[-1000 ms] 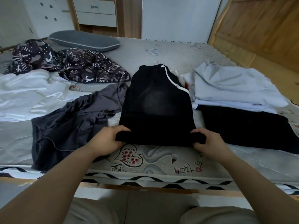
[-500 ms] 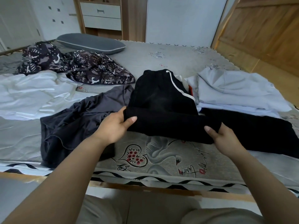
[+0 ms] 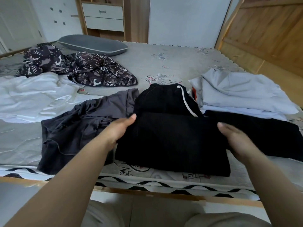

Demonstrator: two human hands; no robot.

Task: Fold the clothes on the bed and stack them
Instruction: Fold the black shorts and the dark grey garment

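Black trousers [image 3: 172, 136] with a white side stripe lie near the bed's [image 3: 164, 63] front edge, their lower half folded up over the upper half. My left hand [image 3: 121, 128] holds the left corner of the folded flap, thumb on top, fingers hidden by the cloth. My right hand [image 3: 234, 138], blurred, holds the right corner the same way. A dark grey garment [image 3: 78, 128] lies crumpled just left of the trousers. Another black garment [image 3: 265, 136] is spread out to the right.
A light blue-grey garment [image 3: 237, 92] lies at the right rear, a white one [image 3: 32, 95] at the left, a dark patterned one [image 3: 82, 69] behind it. A grey pillow [image 3: 93, 44] sits at the back. The wooden bed frame [image 3: 147, 192] runs along the front.
Both hands carried the trousers' lower hem up and away from me, folding it over the upper half. The flap now lies nearly flat and the view has tipped forward.
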